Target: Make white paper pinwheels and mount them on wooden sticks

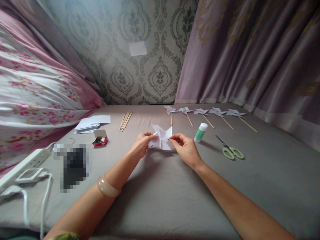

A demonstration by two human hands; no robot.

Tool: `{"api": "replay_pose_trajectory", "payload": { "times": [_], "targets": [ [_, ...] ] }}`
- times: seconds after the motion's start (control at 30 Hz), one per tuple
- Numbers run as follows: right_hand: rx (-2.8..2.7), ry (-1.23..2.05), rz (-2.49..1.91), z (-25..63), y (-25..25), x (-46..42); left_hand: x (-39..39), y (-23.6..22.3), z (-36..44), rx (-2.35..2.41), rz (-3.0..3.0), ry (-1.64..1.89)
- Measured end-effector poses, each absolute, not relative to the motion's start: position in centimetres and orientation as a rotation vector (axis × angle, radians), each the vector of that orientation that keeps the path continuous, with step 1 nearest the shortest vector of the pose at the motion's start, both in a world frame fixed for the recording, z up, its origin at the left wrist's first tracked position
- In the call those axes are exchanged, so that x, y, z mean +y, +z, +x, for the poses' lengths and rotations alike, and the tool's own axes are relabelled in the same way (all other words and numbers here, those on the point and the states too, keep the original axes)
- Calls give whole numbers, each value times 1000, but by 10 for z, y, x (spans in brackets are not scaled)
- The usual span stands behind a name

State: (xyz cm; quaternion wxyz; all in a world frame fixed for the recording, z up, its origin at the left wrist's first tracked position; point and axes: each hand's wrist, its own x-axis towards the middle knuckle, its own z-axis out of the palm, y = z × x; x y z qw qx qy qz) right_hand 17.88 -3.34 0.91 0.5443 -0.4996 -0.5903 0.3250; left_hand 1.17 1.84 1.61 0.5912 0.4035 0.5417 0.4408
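A folded white paper pinwheel [163,134] is held up above the grey cloth, in front of me. My left hand [143,143] grips its left side, thumb on top and fingers underneath. On the pinwheel's right side, the thumb and fingertips of my right hand [183,146] are pinched together. A tiny dark tip shows at those fingertips, too small to name. Right of my right hand stands a glue stick [200,132] with a green label and white cap. Farther right lie scissors [230,149] with green handles.
Several finished pinwheels on sticks [200,112] lie in a row at the back right. Bare wooden sticks [126,120], white paper sheets [87,125] and an open small red box [100,140] are on the left. A power strip [30,163] with cables lies at the left edge.
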Motion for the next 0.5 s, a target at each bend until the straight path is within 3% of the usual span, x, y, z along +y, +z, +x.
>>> {"api": "replay_pose_trajectory", "payload": {
  "times": [0.17,0.5],
  "targets": [
    [-1442,752,-1183,171,6,-40,2,15,18,1150,804,1157],
    [-1627,298,-1157,173,6,-43,-13,15,26,1020,809,1235]
  ]
}}
